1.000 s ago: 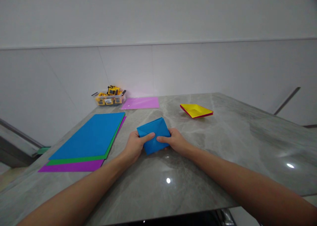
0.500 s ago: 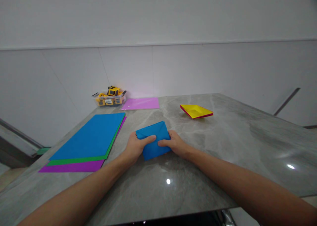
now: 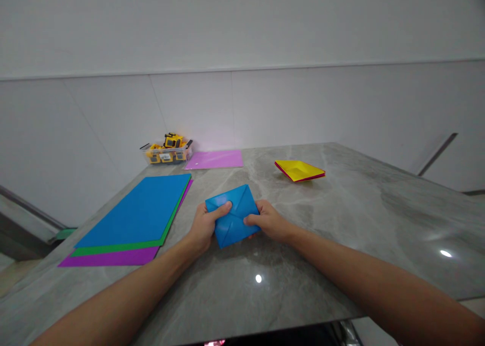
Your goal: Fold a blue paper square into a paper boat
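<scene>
A square of folded blue paper (image 3: 235, 209) is held tilted above the table, its creases and flaps meeting near the middle of the face turned to me. My left hand (image 3: 206, 222) grips its left edge, thumb flat on the front and fingers behind. On the right edge, my right hand (image 3: 267, 218) pinches it the same way, with the thumb near the centre. The fingers behind the paper are mostly hidden.
Left on the grey marbled table (image 3: 303, 285) lies a stack of blue, green and purple sheets (image 3: 136, 209). Farther back are a clear bin of yellow toy vehicles (image 3: 166, 151) and a pink sheet (image 3: 215, 159). A folded yellow-and-red paper (image 3: 299, 170) rests behind my right hand.
My left thumb has moved up and left across the paper, uncovering more of the folds at its centre. Both hands keep hold, and the paper has tilted slightly.
</scene>
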Tool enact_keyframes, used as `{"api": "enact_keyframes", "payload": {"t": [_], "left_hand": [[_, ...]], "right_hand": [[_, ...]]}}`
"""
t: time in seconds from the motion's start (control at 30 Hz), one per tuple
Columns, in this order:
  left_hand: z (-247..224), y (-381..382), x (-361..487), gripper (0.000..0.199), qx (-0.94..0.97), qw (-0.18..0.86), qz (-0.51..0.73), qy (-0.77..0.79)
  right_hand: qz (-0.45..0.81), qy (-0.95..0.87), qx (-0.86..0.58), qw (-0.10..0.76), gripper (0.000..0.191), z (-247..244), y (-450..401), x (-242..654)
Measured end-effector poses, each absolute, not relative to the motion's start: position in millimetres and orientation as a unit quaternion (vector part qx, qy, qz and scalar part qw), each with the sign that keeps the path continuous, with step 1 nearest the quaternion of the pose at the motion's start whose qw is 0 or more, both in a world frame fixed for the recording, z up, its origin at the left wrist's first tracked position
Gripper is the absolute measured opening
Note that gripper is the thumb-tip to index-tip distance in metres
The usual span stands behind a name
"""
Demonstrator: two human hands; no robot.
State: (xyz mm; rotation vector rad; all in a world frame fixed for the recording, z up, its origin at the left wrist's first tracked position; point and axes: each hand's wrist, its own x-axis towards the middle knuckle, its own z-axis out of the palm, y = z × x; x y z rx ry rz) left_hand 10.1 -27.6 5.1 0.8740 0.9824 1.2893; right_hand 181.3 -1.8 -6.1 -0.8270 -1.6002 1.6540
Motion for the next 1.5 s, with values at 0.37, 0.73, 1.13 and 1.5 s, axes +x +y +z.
{"api": "enact_keyframes", "payload": {"t": [0.37, 0.73, 1.13, 1.5], "left_hand": [[5.6, -26.2, 9.8, 0.035, 0.37, 0.6, 0.564, 0.43], [-1.4, -19.9, 6.2, 0.032, 0.361, 0.598, 0.583, 0.415], [0.9, -19.8, 7.4, 0.031, 0.358, 0.6, 0.593, 0.4], [2.8, -19.3, 7.3, 0.027, 0.343, 0.605, 0.595, 0.403]], "right_hand": [[0.609, -0.665, -0.3, 0.31, 0.019, -7.6, 0.6, 182.7], [0.609, -0.684, -0.273, 0.295, 0.023, -6.5, -0.4, 184.0], [0.605, -0.679, -0.293, 0.297, 0.018, -4.9, -2.8, 183.8], [0.62, -0.659, -0.288, 0.313, 0.014, -8.4, -1.1, 183.4]]}}
